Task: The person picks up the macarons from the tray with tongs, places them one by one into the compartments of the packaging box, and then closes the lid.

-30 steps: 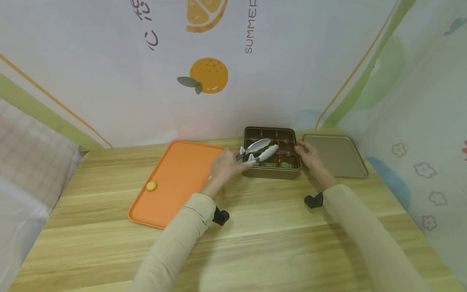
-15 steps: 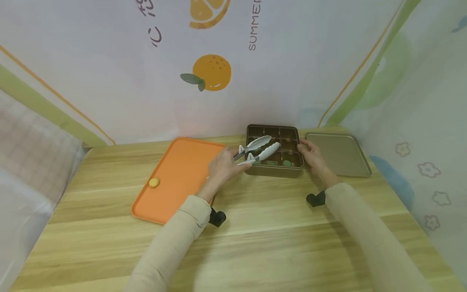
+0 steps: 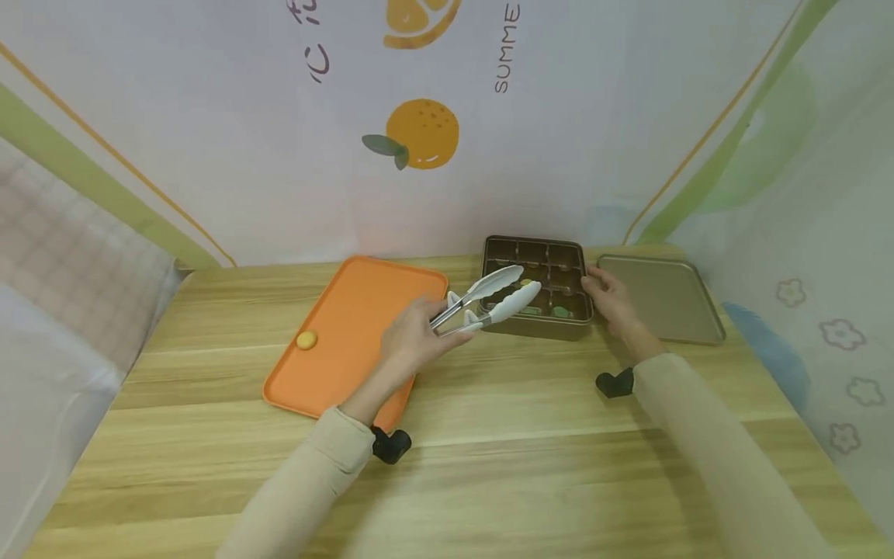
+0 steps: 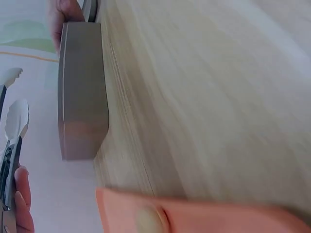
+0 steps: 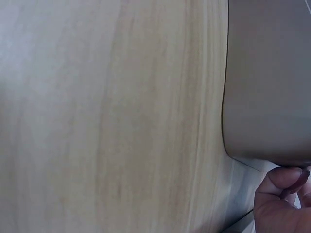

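Tongs (image 3: 492, 283) of shiny metal with pale, scalloped tips part wide above a rectangular brown box (image 3: 538, 329), grasped in the fingers of a person's left hand (image 3: 410, 338). The right hand (image 3: 612, 301) touches the box's smooth right side; from here I cannot tell whether its fingers grip it. Green pieces (image 3: 561, 312) lie in the box's squarish compartments. To the left, a round yellow piece (image 3: 306, 340) sits near the edge of an orange tray (image 3: 349, 326); to the right, a flat olive lid (image 3: 660, 299) rests on the streaked wood-grain table (image 3: 524, 442).
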Motion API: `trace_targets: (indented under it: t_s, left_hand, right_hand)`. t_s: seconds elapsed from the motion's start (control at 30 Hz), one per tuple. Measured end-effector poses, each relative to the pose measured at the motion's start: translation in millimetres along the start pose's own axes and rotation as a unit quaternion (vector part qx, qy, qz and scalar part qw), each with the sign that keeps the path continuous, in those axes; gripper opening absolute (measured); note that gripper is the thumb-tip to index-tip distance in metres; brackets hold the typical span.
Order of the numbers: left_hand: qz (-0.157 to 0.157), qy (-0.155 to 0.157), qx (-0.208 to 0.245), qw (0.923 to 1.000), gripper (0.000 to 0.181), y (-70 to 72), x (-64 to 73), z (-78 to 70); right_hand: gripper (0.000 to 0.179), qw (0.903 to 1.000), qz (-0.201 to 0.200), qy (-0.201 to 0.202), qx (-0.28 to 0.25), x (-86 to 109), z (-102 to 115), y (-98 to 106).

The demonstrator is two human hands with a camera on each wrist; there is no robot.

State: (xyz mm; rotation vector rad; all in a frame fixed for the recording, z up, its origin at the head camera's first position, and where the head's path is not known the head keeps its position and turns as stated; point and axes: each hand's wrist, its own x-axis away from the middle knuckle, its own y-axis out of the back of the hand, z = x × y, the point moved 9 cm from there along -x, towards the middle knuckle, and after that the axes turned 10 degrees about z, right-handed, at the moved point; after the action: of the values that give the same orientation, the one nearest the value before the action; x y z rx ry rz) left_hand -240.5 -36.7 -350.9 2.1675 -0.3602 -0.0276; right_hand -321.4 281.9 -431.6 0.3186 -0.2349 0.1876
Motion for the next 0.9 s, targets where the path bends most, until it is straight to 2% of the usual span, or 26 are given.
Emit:
trace_targets:
  t_s: [0.2,0.43,0.53,0.63,0.73,0.9]
  left_hand:
    - [-0.011,0.008,0.012,0.9998,0.046,12.7,34.4,27.2]
    - [-0.007,0.054,0.025,0.9982,0.057,20.6,80.7,68.6]
    - [-0.009,0.062,0.029,0.9976,0.057,24.8,100.9,84.9]
    - [-0.015,0.073,0.017,0.9970,0.055,29.6,119.3,99.2]
    - [-0.029,0.088,-0.009,0.9957,0.062,35.0,135.2,111.6]
    - [-0.040,0.103,-0.041,0.9930,0.067,39.0,151.1,126.6]
  right_hand:
    - [0.062,1.0000,0.001,0.003,-0.006,-1.0,1.2,-1.4]
    - [0.061,1.0000,-0.002,0.000,0.003,0.9,1.9,-0.8]
    - [0.061,1.0000,-0.003,-0.001,0.006,1.5,2.5,-1.1]
    - [0.061,1.0000,-0.003,-0.001,0.006,1.4,2.3,-1.2]
    - [0.061,1.0000,-0.005,-0.001,0.004,1.1,2.1,-0.6]
    - [0.062,1.0000,-0.001,-0.002,0.005,0.7,2.0,-1.4]
